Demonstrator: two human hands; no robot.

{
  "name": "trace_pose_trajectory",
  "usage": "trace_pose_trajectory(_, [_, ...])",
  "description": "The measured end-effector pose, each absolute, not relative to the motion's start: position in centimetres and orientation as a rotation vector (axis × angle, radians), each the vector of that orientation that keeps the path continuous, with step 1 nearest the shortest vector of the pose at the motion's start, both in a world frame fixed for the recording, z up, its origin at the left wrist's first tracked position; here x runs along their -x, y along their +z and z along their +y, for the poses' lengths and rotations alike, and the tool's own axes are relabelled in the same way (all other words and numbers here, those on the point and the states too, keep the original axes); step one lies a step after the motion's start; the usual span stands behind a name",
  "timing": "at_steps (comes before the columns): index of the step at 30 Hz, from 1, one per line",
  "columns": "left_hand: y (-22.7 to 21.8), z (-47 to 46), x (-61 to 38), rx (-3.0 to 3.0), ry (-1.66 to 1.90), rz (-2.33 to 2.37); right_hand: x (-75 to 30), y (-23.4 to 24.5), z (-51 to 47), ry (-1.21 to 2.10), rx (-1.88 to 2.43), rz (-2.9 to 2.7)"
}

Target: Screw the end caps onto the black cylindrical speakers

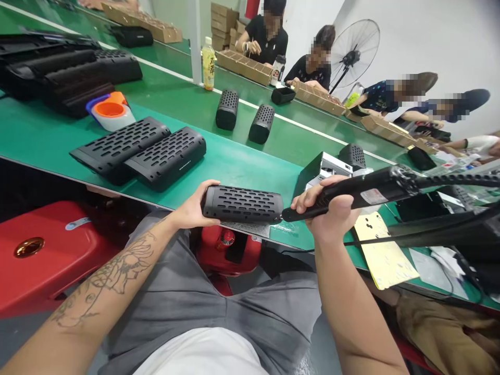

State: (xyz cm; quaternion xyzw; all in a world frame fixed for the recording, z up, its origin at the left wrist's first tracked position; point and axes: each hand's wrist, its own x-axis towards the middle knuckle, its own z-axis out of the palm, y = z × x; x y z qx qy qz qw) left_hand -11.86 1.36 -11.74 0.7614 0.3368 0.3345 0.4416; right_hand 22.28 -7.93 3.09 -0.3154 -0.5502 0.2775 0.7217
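My left hand (195,207) grips the left end of a black slotted housing (246,203), shaped like a portable speaker, at the bench's near edge. In my right hand (330,208) is a black electric screwdriver (355,191), held nearly level with its fingers wrapped round the body. Its tip meets the right end of the housing; the screw there is too small to make out. Two similar slotted housings, one a black housing (167,156) and the other a black housing (121,146), lie side by side to the left.
A screw dispenser box (326,169) stands behind my right hand. Yellow paper (383,250) lies at the right. An orange-and-white tape roll (111,110), a drink bottle (208,65) and two upright housings stand farther back. Several co-workers sit across the green conveyor (172,96). Red stools (58,250) are below.
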Motion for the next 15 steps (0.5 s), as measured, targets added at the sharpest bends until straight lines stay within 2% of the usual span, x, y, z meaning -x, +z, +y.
trace_pose_trajectory(15, [-11.4,1.55,12.01,-1.923,0.792,0.894,-22.34,2.27,-7.06,0.877,0.66,-1.294])
